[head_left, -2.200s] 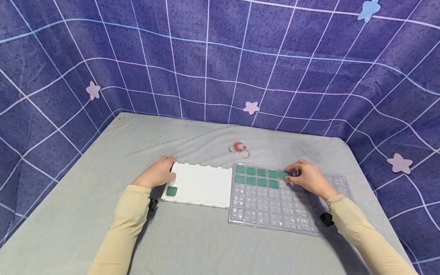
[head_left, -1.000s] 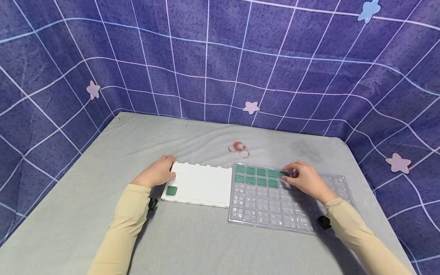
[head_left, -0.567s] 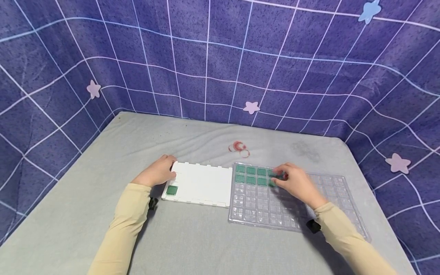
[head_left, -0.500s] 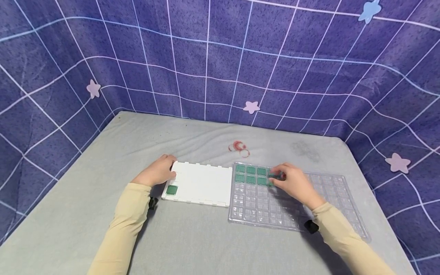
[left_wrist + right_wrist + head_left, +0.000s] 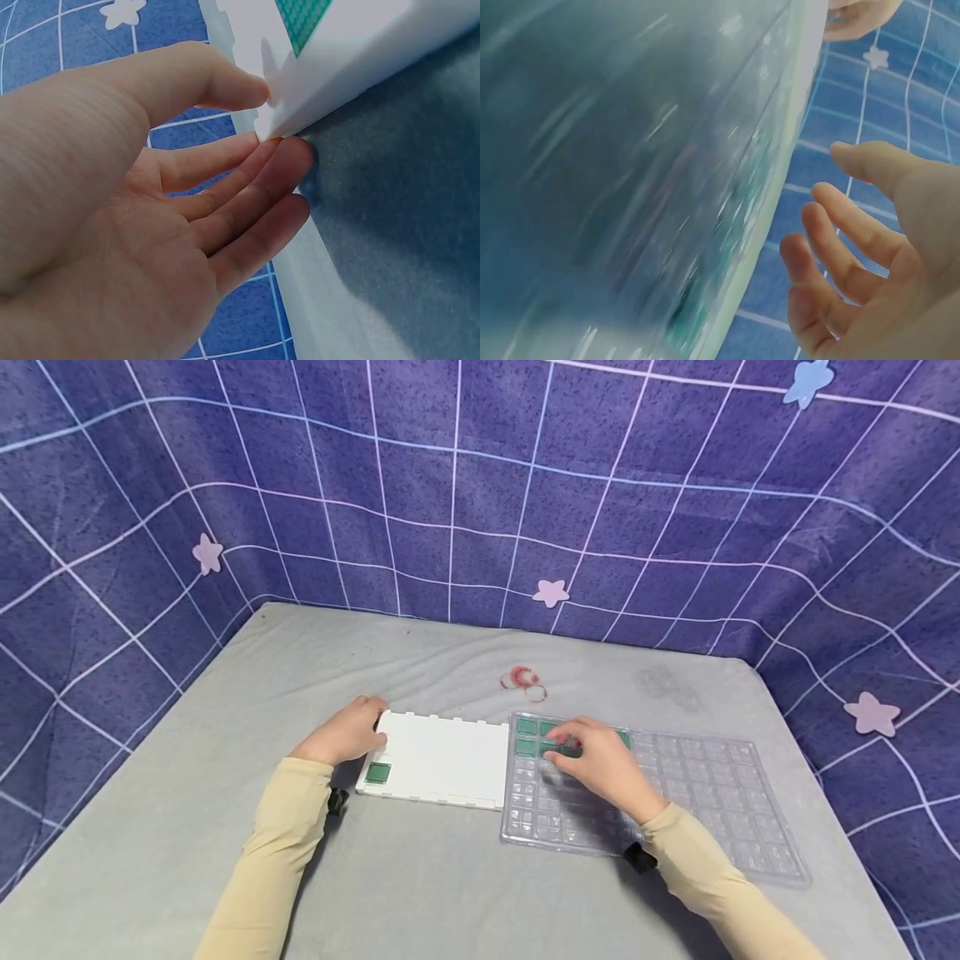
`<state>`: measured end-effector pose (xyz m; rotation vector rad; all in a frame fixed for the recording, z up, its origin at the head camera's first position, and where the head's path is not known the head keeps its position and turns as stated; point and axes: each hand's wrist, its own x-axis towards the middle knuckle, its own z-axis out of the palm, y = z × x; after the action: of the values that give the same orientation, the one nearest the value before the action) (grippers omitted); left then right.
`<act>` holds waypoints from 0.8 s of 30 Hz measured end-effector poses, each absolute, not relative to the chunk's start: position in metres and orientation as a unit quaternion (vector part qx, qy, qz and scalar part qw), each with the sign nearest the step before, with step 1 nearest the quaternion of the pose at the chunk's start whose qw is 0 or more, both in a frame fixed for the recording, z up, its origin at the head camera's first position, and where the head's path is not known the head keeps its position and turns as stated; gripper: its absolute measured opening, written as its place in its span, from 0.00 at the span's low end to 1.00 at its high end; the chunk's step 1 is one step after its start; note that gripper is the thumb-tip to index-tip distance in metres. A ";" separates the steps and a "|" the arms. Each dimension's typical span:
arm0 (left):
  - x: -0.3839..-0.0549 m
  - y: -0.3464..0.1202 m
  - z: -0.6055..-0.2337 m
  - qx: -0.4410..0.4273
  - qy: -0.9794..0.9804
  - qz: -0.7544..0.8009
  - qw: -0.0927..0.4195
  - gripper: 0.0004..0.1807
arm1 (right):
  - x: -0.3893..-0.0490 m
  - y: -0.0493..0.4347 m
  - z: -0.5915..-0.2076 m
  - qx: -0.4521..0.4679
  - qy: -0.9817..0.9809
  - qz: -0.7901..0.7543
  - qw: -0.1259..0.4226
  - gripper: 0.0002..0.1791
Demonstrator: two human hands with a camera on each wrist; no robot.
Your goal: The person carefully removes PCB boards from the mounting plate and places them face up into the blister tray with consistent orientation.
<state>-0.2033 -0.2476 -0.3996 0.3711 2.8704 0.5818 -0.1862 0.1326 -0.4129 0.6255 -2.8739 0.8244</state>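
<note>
My left hand [image 5: 347,735] pinches the left edge of a flat white board [image 5: 446,760] with notched sides; the left wrist view shows the thumb on top and a finger under its corner. One small green square chip [image 5: 377,772] lies at the board's near left corner. Right of the board is a clear plastic compartment tray [image 5: 720,802], with green chips [image 5: 526,747] in two rows at its far left. Above those rows hovers my right hand [image 5: 603,768], hiding several of them. In the right wrist view its thumb and fingers are apart, with nothing visible between them.
Grey cloth [image 5: 420,877] covers the table, with a red stain [image 5: 521,677] behind the tray. A purple grid-patterned curtain [image 5: 480,493] with star shapes encloses the back and sides. The board and tray lie nearly edge to edge.
My right hand has moved left across the tray from the fifth column of the back row. A green chip shows there, right of the hand. My left hand has kept its hold on the board.
</note>
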 end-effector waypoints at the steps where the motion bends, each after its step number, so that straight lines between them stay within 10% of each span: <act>1: -0.204 -0.247 -0.400 0.124 0.968 0.197 0.095 0.28 | -0.186 0.128 -0.412 0.207 -0.939 0.273 0.042 0.15; 24: -0.203 -0.249 -0.400 0.123 0.964 0.213 0.098 0.28 | -0.181 -0.002 -0.397 0.293 -0.918 0.265 0.031 0.13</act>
<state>-0.2031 -0.2492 -0.4005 0.3646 2.8536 0.6293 -0.1807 -0.0019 -0.3966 0.9043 -2.8289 0.8174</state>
